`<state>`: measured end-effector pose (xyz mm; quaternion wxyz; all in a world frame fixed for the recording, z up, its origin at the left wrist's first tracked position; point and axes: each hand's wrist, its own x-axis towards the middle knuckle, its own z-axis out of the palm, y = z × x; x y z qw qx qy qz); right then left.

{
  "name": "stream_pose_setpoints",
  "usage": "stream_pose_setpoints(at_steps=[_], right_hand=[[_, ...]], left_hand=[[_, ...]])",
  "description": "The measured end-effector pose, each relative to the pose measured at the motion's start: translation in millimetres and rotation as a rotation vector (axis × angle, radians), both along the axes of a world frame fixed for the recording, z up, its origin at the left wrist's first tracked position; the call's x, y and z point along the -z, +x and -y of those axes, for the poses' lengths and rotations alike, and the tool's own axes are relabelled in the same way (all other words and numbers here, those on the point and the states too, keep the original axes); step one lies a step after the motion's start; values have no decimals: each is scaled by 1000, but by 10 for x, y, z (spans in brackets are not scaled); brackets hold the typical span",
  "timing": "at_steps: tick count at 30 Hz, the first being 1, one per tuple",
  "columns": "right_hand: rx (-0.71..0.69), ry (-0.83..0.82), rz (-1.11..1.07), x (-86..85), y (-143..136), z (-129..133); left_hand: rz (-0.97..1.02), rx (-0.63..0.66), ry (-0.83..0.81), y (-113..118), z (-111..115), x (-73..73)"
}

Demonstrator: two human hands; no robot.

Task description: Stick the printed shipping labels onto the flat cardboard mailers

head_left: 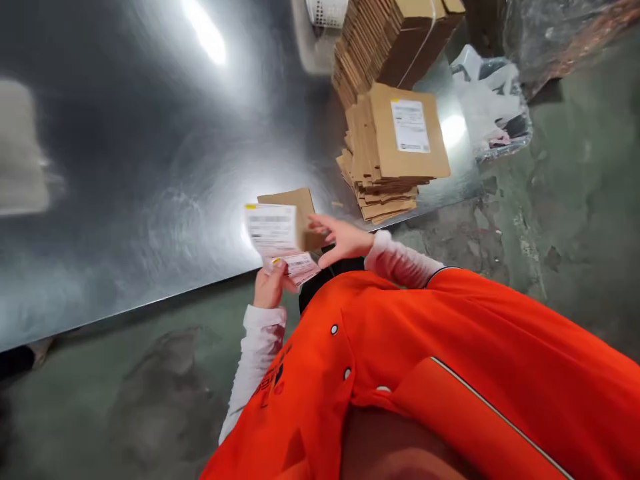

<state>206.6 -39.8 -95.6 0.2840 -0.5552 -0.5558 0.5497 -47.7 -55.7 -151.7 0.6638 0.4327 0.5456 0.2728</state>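
Observation:
Printed white labels (273, 228) with a yellow corner mark are pinched in my left hand (270, 287), near the front edge of the metal table. A second label piece (300, 265) lies under its thumb. Behind the labels is a brown cardboard piece (290, 198), partly hidden by them. My right hand (345, 240) is at the right side of that cardboard, its fingers spread. Whether its fingertips touch the cardboard cannot be made out.
Stacked flat cardboard mailers (390, 190), the top one labelled, are at the right of the metal table (150, 133). Behind them stands a bundle of strapped cardboard (400, 40). A plastic-lined bin (500, 107) is farther right. A white roll (327, 12) lies at the top.

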Motion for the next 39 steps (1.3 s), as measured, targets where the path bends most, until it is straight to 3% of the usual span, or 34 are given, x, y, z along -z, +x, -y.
stream_pose_setpoints(at_steps=[1, 3, 5, 7, 10, 14, 19, 23, 26, 29, 34, 39], right_hand=[[-6, -99, -153, 154, -286, 91], [123, -224, -319, 422, -669, 262], [196, -282, -358, 614, -829, 365], [110, -309, -342, 724, -842, 375], [15, -267, -193, 741, -733, 266], [-25, -126, 112, 633, -563, 138], [-71, -32, 290, 594, -503, 185], [-53, 22, 325, 697, -501, 137], [-66, 78, 329, 888, -510, -114], [-17, 66, 410, 1149, -538, -551], [75, 39, 631, 1469, -559, -1260], [91, 37, 680, 1579, -550, -1489]], left_hand=[[-20, 57, -19, 4, 30, -2], [-7, 67, 15, -9, 33, -8], [95, -87, 82, -26, -21, 8], [213, -236, 79, -15, -86, 65], [267, -284, -33, 71, -101, 199], [240, -329, -66, 226, 50, 372], [44, -428, 19, 419, 221, 579], [-84, -547, 83, 515, 256, 748], [65, -427, -89, 470, 271, 889], [198, -281, -315, 355, 319, 1056], [208, -277, -427, 202, 415, 1294], [220, -303, -452, 167, 460, 1400]])
